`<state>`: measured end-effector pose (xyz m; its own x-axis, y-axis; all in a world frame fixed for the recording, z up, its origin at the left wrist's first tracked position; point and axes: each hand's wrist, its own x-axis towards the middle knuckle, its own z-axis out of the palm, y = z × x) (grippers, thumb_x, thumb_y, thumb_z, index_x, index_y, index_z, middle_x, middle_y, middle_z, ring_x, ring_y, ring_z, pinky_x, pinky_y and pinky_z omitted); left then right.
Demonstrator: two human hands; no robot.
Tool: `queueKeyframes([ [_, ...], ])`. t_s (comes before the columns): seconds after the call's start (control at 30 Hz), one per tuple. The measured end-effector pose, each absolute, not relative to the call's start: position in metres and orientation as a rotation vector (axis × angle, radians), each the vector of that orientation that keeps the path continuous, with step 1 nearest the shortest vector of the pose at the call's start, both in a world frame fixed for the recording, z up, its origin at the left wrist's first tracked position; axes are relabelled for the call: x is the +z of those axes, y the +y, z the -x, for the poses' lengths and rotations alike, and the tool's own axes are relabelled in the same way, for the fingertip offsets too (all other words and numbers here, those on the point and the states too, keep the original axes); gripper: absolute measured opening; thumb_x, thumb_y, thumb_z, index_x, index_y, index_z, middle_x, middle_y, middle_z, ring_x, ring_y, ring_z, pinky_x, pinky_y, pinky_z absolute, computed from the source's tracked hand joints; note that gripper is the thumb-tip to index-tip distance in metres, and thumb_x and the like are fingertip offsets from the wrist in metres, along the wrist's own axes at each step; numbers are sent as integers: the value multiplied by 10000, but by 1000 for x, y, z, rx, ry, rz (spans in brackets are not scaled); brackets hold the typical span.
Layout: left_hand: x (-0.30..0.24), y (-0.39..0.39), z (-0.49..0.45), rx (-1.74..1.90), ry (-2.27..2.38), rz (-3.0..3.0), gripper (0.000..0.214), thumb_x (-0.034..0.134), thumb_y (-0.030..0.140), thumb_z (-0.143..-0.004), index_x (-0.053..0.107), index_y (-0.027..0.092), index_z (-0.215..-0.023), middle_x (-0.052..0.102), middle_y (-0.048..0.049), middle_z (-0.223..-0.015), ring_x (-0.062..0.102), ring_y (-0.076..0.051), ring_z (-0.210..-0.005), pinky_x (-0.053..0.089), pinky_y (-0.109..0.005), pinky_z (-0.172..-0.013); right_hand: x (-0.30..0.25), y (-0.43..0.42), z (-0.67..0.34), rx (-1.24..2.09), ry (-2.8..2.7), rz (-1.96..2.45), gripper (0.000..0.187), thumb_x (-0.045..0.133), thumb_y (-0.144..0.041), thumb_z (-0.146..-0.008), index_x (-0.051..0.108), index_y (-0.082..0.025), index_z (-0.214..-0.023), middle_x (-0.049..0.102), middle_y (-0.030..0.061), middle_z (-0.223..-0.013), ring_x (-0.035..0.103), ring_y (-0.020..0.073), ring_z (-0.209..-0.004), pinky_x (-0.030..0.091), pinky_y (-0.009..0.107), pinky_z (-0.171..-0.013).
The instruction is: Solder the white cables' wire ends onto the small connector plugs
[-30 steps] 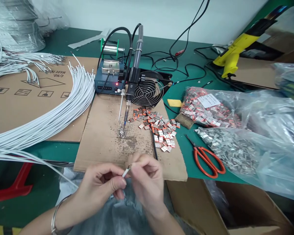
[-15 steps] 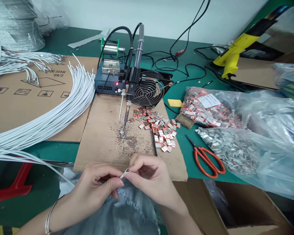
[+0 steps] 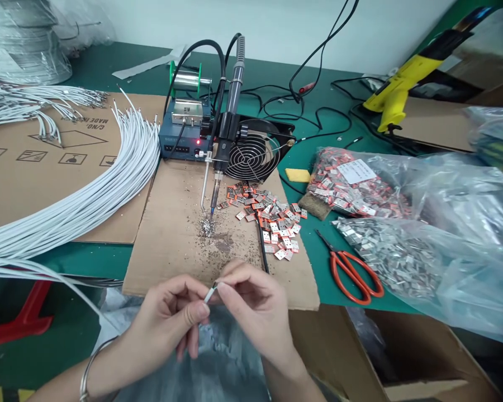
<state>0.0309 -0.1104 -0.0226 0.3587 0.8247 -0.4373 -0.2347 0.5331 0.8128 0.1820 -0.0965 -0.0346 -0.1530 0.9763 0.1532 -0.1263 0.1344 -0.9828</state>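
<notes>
Between thumb and index finger, my left hand (image 3: 178, 315) pinches a white cable (image 3: 209, 294) close to its end. My right hand (image 3: 251, 304) is closed on the cable's tip, where a small dark bit shows at the fingertips; the fingers hide most of it. Both hands are over my lap, just in front of the cardboard sheet (image 3: 151, 262). Beyond them a soldering iron (image 3: 224, 145) hangs tip down in a stand, above a patch of solder bits (image 3: 208, 227). To its right lies a pile of metal USB connectors (image 3: 276, 223) with orange parts.
A bundle of white cables (image 3: 109, 190) curves across the left. Orange-handled scissors (image 3: 354, 273) lie at right, beside plastic bags of connectors (image 3: 356, 184) and metal pieces (image 3: 394, 257). A fan (image 3: 251, 159), a solder spool (image 3: 186, 79) and a yellow heat gun (image 3: 398, 89) stand behind. An open box (image 3: 360, 357) is below.
My right fingers have shifted slightly at the cable's tip, and the cable end now points more upward. My left hand's lower fingers have dropped. The view has moved a little.
</notes>
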Motion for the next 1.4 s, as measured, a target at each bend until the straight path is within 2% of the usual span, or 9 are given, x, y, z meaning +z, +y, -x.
queueKeyframes([
  [0.1, -23, -111, -31, 743, 942, -716, 328, 684, 446, -709, 579, 141, -767, 584, 36, -578, 551, -59, -340, 366, -93, -288, -32, -92, -190, 1309, -1315, 1005, 146, 694, -141, -710, 653, -230, -818, 558, -17, -677, 453, 110, -549, 376, 227, -489],
  [0.33, -25, -111, -33, 735, 938, -682, 327, 690, 445, -703, 575, 145, -764, 598, 37, -559, 579, -77, -356, 424, -118, -327, -33, -92, -186, 1292, -1368, 958, 112, 649, -128, -741, 611, -184, -653, 559, -1, -602, 498, 124, -520, 366, 237, -457],
  [0.5, -26, -111, -30, 751, 981, -748, 308, 688, 439, -709, 603, 145, -741, 600, 24, -544, 606, -103, -410, 467, -157, -399, -30, -95, -190, 828, -1648, 873, 196, 606, -7, -714, 635, -187, -784, 579, 21, -709, 531, 138, -605, 420, 264, -530],
  [0.63, -19, -108, -17, 752, 1170, -882, 244, 675, 397, -724, 639, 158, -756, 580, 34, -543, 524, -62, -354, 347, -124, -333, -19, -82, -224, 609, -1905, 1056, 235, 634, -73, -761, 631, -198, -960, 642, 43, -832, 582, 175, -757, 466, 305, -674],
  [0.77, -10, -96, 1, 738, 1414, -1052, 179, 659, 345, -720, 647, 166, -727, 496, 61, -449, 433, -50, -346, 325, -130, -340, -7, -49, -256, 230, -2057, 1416, 120, 535, -141, -850, 651, -158, -877, 642, 59, -761, 578, 195, -704, 452, 322, -655],
  [0.93, -10, -77, 15, 688, 1300, -1167, 168, 638, 332, -747, 640, 165, -737, 553, 29, -501, 536, -103, -435, 451, -180, -421, 5, -2, -247, 52, -2543, 1436, 167, 520, -135, -852, 681, -157, -889, 669, 69, -825, 592, 220, -795, 435, 322, -721],
  [1.13, -10, -56, 16, 534, 1275, -1166, 292, 629, 341, -761, 635, 128, -961, 577, 33, -448, 487, -82, -354, 407, -163, -359, 5, 21, -227, -181, -2900, 1266, 164, 536, -76, -802, 688, -112, -751, 664, 136, -784, 579, 272, -815, 413, 339, -669],
  [1.27, -2, -27, 16, 410, 1295, -1209, 274, 623, 302, -763, 645, 113, -960, 556, 39, -404, 445, -65, -328, 372, -144, -348, 1, 32, -225, -195, -2959, 1176, 157, 522, -33, -776, 658, -89, -722, 663, 164, -718, 598, 266, -739, 399, 334, -611],
  [1.4, 5, 6, 10, 376, 1233, -1259, 197, 624, 294, -766, 666, 122, -851, 534, 39, -444, 431, -55, -340, 324, -124, -302, 11, 32, -225, -136, -2927, 1209, 134, 517, -54, -768, 636, -112, -755, 644, 93, -599, 592, 202, -550, 360, 284, -492],
])
